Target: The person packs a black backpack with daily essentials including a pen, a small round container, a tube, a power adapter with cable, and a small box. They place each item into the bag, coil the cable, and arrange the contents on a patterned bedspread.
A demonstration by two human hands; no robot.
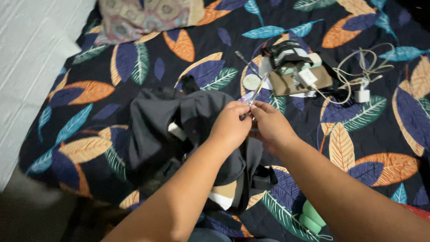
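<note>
Though half hidden by fingers, thin metal tool (253, 99) pinched between both hands (251, 125) above dark garment (156, 121).

the thin tool's (253, 97) lower end is hidden between both hands, and the pillow (143, 18) is cut off by the top edge.

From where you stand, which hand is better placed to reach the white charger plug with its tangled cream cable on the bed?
Probably the right hand. It is the nearer one to the white charger plug and its tangled cream cable, which lie toward the right. The left hand would have to cross over. Both hands currently pinch a thin silvery tool.
</note>
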